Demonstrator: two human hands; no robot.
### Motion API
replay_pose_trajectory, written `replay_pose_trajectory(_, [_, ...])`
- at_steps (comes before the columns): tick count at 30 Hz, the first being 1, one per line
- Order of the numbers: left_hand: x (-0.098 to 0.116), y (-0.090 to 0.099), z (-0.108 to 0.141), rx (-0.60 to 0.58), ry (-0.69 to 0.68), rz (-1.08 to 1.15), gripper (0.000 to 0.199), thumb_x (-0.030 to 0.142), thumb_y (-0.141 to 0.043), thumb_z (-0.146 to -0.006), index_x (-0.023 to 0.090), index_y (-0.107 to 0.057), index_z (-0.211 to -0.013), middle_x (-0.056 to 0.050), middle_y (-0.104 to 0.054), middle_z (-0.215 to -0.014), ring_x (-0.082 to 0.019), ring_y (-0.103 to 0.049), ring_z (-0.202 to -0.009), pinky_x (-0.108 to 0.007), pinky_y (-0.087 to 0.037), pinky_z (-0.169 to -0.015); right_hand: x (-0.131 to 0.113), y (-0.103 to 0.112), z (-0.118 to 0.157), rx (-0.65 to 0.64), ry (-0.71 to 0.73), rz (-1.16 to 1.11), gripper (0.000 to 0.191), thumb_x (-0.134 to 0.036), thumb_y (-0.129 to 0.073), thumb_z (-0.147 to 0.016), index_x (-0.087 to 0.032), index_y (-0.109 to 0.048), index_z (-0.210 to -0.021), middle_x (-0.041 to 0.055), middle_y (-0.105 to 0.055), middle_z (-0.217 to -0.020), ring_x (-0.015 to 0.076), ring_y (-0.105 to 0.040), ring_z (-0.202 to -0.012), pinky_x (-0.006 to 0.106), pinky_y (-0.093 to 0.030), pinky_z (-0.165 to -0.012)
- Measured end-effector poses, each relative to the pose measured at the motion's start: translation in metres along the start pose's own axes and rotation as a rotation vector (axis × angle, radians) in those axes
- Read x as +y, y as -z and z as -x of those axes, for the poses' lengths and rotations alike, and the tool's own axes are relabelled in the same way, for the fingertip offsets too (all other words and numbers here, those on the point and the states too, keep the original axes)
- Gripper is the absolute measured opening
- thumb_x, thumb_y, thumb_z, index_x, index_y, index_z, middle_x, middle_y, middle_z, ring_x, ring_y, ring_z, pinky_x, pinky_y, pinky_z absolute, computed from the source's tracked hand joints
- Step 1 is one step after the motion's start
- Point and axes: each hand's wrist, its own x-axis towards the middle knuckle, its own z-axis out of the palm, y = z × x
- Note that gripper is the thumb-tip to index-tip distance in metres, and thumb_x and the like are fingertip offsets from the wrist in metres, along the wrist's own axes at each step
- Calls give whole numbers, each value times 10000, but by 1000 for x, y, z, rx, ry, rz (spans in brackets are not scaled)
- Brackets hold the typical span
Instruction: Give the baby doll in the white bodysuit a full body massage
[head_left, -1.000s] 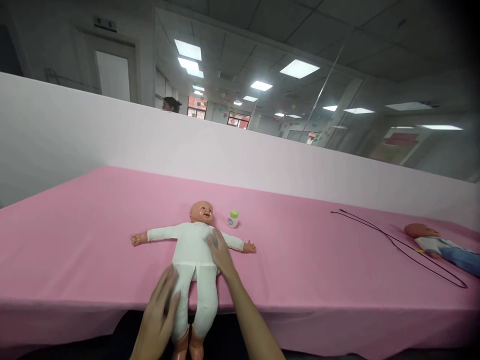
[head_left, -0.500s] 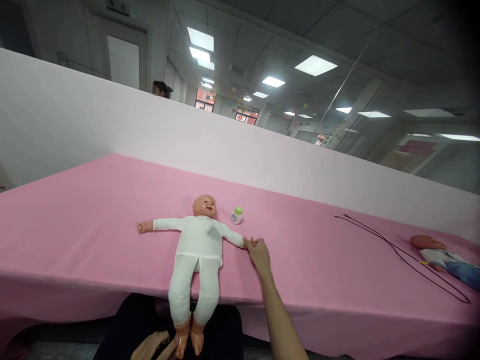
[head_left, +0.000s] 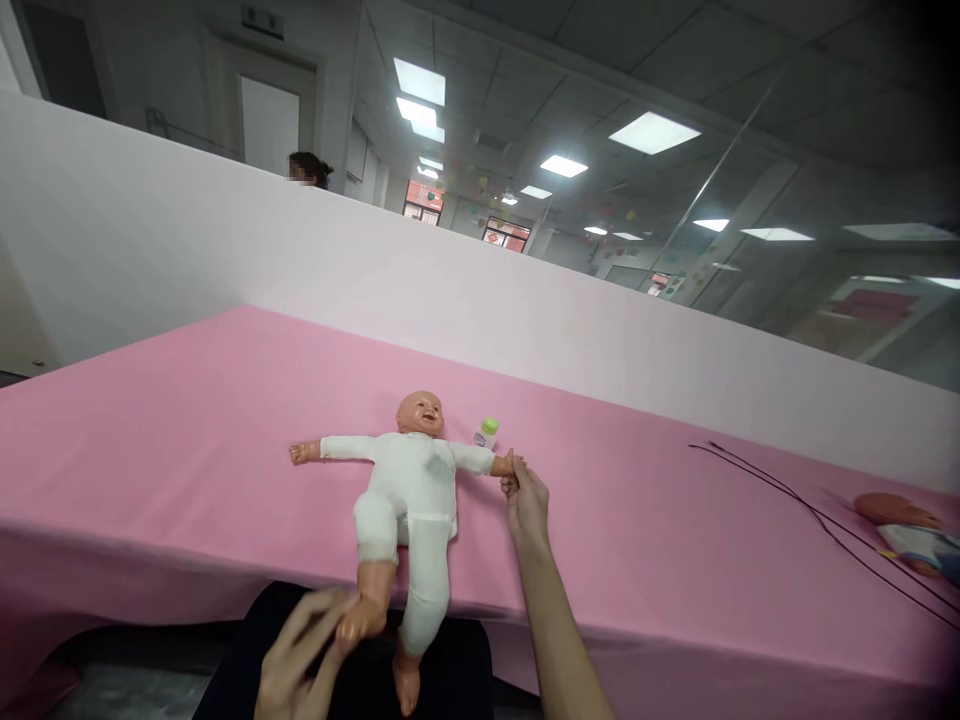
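A baby doll [head_left: 416, 480] in white clothes lies on its back on the pink-covered table [head_left: 615, 500], head away from me and legs over the front edge. My left hand [head_left: 304, 650] holds the doll's foot on the left side, and that leg is bent at the knee. My right hand [head_left: 527, 500] pinches the doll's hand on the right side, with that arm stretched out. The doll's other arm lies out to the left. Just behind the held arm stands a small bottle [head_left: 486, 434] with a green cap, partly covered by the arm.
A second doll [head_left: 900, 515] in white and blue lies at the right end of the table. Near it runs a thin dark cord [head_left: 795, 490]. Behind the table rises a white partition [head_left: 450, 290], with a person's head [head_left: 309, 170] beyond it.
My left hand has raised the doll's foot, bending that leg. My right hand has lifted the doll's arm slightly upward in view, over the bottle's lower part. The view has shifted a little.
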Motion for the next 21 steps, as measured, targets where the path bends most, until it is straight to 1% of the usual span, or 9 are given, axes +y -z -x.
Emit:
replay_pose_trajectory(3, [-2, -4, -66, -3, 231, 107, 206, 319, -675, -987, 246, -793, -1139, -44, -751, -966, -193, -739, -905, -248, -599, -805, -12, -34, 15, -187, 72, 169, 441, -606, -833, -768, -201, -666, -722, -23, -584, -590, 133, -510, -516, 282, -432, -496])
replay_pose_trajectory(6, [-24, -27, -120, -62, 426, 270, 349, 481, -705, -938, 197, -805, -1114, -94, -786, -1087, -256, -738, -1039, -332, -588, -925, -4, -62, 34, -444, 89, 371, 453, -626, -815, -773, -204, -655, -728, -12, -613, -582, 155, -546, -482, 291, -430, -469])
replay_pose_trajectory(8, [-42, -46, -144, -72, 533, 361, 499, 578, -760, -847, 159, -811, -1112, -145, -789, -1184, -324, -721, -1150, -432, -547, -1049, 6, -73, 44, -537, 94, 466, 443, -625, -789, -790, -205, -657, -745, -11, -628, -583, 162, -558, -465, 290, -425, -454])
replay_pose_trajectory(11, [-53, -62, -160, -97, 609, 421, 636, 649, -801, -753, 114, -815, -1095, -196, -781, -1213, -388, -698, -1213, -538, -481, -1132, 16, -76, 42, -548, 93, 490, 432, -623, -768, -802, -209, -651, -763, -17, -641, -596, 158, -562, -455, 286, -435, -451])
replay_pose_trajectory(13, [-46, -55, -157, -98, 598, 411, 615, 640, -787, -783, 113, -813, -1099, -189, -780, -1219, -383, -697, -1218, -532, -494, -1124, 14, -68, 28, -491, 63, 430, 453, -637, -793, -761, -211, -642, -734, -23, -625, -579, 154, -555, -457, 284, -441, -449])
replay_pose_trajectory(16, [-24, -18, -129, -101, 538, 318, 487, 575, -748, -872, 152, -814, -1104, -132, -791, -1201, -337, -723, -1166, -423, -581, -1024, 9, -41, -7, -248, 9, 290, 482, -655, -826, -694, -205, -651, -698, -29, -582, -532, 145, -528, -467, 286, -448, -461])
replay_pose_trajectory(18, [-14, 13, -95, -93, 493, 226, 425, 543, -736, -897, 185, -824, -1109, -91, -805, -1136, -304, -750, -1085, -349, -619, -939, 13, -16, -30, -50, -9, 190, 473, -634, -848, -658, -200, -661, -693, -8, -623, -589, 138, -534, -510, 288, -473, -500])
replay_pose_trajectory(20, [-12, 37, -52, -82, 449, 172, 364, 538, -770, -870, 222, -852, -1031, -63, -815, -960, -264, -777, -891, -283, -650, -777, 25, 8, -45, 93, -54, 161, 479, -615, -878, -584, -208, -640, -666, -9, -611, -578, 141, -531, -515, 290, -466, -491])
replay_pose_trajectory(21, [-14, 44, -30, -163, 471, 176, 347, 528, -795, -855, 252, -855, -1058, -60, -809, -961, -255, -774, -855, -278, -653, -743, 33, 17, -49, 137, -79, 174, 489, -618, -879, -559, -213, -617, -640, -13, -590, -551, 139, -516, -493, 290, -442, -465])
